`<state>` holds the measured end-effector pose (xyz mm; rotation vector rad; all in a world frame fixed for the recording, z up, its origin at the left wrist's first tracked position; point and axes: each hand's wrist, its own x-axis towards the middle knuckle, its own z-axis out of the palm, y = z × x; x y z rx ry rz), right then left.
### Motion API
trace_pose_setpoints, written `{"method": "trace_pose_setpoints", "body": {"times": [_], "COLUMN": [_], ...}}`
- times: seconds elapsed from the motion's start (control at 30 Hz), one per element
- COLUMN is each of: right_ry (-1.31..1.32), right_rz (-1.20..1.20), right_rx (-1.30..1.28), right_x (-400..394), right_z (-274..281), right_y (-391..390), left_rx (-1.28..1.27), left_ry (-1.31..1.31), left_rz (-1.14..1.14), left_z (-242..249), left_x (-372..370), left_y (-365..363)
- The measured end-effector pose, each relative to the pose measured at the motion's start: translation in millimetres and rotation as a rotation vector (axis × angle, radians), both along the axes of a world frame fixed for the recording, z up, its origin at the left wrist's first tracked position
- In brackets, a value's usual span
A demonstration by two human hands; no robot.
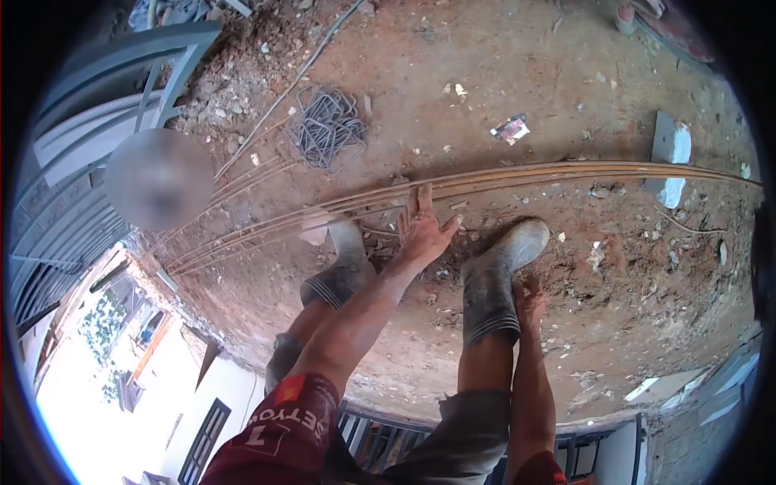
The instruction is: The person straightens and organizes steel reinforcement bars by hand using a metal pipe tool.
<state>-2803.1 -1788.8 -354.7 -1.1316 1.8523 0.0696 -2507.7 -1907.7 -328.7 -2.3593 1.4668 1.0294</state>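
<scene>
My left hand (424, 233) reaches down with its fingers spread, the fingertips at a bundle of long, rusty steel rebar (517, 172). Whether they press on the bars or hover just over them is hard to tell. The bars run across the dirt in front of my boots, fanning apart toward the left. Low beside my right rubber boot (491, 283) hangs my right hand (530, 301), with its fingers loosely apart and nothing visible in it. My left rubber boot (343, 263) stands behind the left hand, close to the bars.
A heap of bent steel stirrups (327, 129) lies beyond the bars. A pale block (671, 158) sits under the bars at right. Grey metal frames (105, 105) are stacked at left, near a blurred round patch. A crumpled packet (511, 129) and rubble litter the dirt.
</scene>
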Motion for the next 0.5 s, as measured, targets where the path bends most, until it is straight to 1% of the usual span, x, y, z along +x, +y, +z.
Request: {"method": "trace_pose_setpoints", "body": {"times": [0.03, 0.07, 0.1, 0.17, 0.2, 0.23, 0.27, 0.3, 0.37, 0.4, 0.43, 0.47, 0.5], "right_ry": [-0.038, 0.033, 0.097, 0.154, 0.179, 0.213, 0.241, 0.283, 0.216, 0.232, 0.24, 0.019, -0.098], "right_rz": [0.018, 0.155, 0.294, 0.36, 0.42, 0.488, 0.547, 0.601, 0.654, 0.695, 0.738, 0.604, 0.672], "right_rx": [-0.011, -0.109, -0.212, -0.011, 0.135, 0.274, 0.295, 0.308, 0.242, 0.232, 0.215, 0.192, 0.087], "right_x": [-5.8, -5.8, -2.5, 11.6, 23.2, 38.6, 59.5, 74.7, 80.3, 92.6, 113.8, 136.8, 180.0], "right_z": [-7.5, -4.5, 2.4, 19.6, 30.3, 42.3, 55.0, 68.7, 72.8, 81.7, 99.0, 126.8, 165.7], "right_y": [4.6, -2.9, -18.0, -48.2, -68.4, -86.6, -99.8, -112.2, -107.8, -105.4, -101.2, -97.2, -98.0], "left_rx": [0.052, 0.099, 0.101, 0.309, 0.286, 0.329, 0.369, 0.333, -0.262, -0.4, -0.467, -0.791, -1.145], "left_ry": [0.13, 0.266, 0.265, 0.599, 0.573, 0.51, 0.462, 0.467, 0.907, 1.001, 0.997, 1.492, 2.006], "left_rz": [0.189, 0.381, 0.412, 0.93, 0.983, 1.079, 1.173, 1.219, 1.417, 1.333, 1.369, 1.482, 1.465], "left_z": [16.1, 31.6, 41.3, 60.6, 83.7, 111.7, 129.9, 137.8, 154.7, 147.2, 140.4, 134.0, 137.5], "left_x": [20.6, 37.3, 55.1, 94.7, 110.1, 120.5, 131.6, 142.3, 153.3, 155.3, 159.4, 167.3, 180.3], "left_y": [20.3, 40.5, 67.8, 128.4, 127.9, 112.2, 103.1, 105.4, 107.9, 123.5, 138.4, 149.2, 148.8]}}
